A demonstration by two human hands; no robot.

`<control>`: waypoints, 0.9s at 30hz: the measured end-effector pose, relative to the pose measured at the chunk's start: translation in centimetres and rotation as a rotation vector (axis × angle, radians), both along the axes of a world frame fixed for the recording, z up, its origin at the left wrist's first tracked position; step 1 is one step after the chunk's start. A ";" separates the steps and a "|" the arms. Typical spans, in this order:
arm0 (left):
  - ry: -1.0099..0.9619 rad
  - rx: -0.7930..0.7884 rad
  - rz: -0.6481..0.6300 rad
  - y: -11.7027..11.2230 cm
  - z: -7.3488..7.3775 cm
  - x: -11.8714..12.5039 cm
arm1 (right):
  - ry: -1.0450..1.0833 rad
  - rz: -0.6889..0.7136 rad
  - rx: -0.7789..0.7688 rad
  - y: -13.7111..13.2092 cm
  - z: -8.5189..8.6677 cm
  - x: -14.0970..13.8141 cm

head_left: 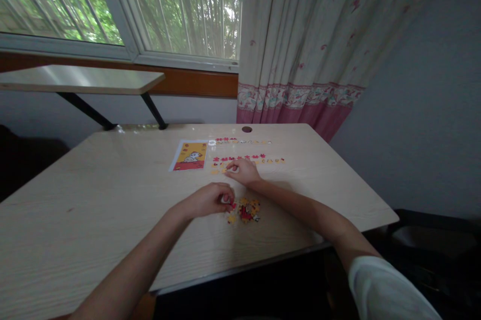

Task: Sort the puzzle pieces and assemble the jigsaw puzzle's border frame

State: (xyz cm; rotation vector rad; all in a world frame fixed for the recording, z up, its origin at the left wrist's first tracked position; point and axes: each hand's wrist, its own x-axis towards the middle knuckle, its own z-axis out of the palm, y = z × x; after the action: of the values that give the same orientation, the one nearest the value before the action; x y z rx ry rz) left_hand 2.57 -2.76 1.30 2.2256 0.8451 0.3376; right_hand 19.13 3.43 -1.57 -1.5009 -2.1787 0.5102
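Note:
On the pale wooden table [93, 210] my left hand [209, 200] is curled shut, its fingertips pinching a small jigsaw piece at the edge of a little heap of red and yellow pieces [245, 210]. My right hand [242, 171] reaches further out, fingers bent down onto a piece in the nearer row of laid-out pieces [248, 160]. A second row of pieces [240, 141] lies beyond it. A reference picture [189, 155], orange and red with a white animal, lies flat to the left of the rows.
A round cable hole [247, 129] sits near the table's far edge. A wall shelf on black brackets [78, 79] hangs under the window at the left. A flowered curtain with a pink hem [300, 59] hangs behind the table. The table's right edge drops to a dark floor.

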 end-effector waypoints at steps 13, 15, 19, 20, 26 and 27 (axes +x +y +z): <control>-0.458 -0.375 0.249 0.1 -0.3 1.1 | 0.193 0.328 0.347 -2.3 1.2 4.5; -0.522 -0.396 0.299 0.3 -0.6 1.3 | 0.229 0.374 0.436 -3.2 1.2 5.4; -0.547 -0.421 0.384 0.7 -1.7 1.5 | 0.267 0.394 0.496 -4.6 0.9 5.9; -0.564 -0.433 0.393 0.7 -2.0 1.5 | 0.262 0.401 0.494 -4.7 0.8 5.8; -0.683 -0.475 0.380 0.7 -2.4 1.5 | 0.231 0.427 0.487 -5.0 0.6 5.2; -0.689 -0.471 0.385 0.7 -2.4 1.5 | 0.228 0.428 0.490 -5.0 0.6 5.2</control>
State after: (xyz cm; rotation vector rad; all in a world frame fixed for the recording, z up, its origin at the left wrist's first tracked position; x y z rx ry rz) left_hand 4.10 -2.04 -1.09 1.3596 0.8436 0.9184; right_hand 24.32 -1.56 -0.95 -0.6914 -2.2270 0.2327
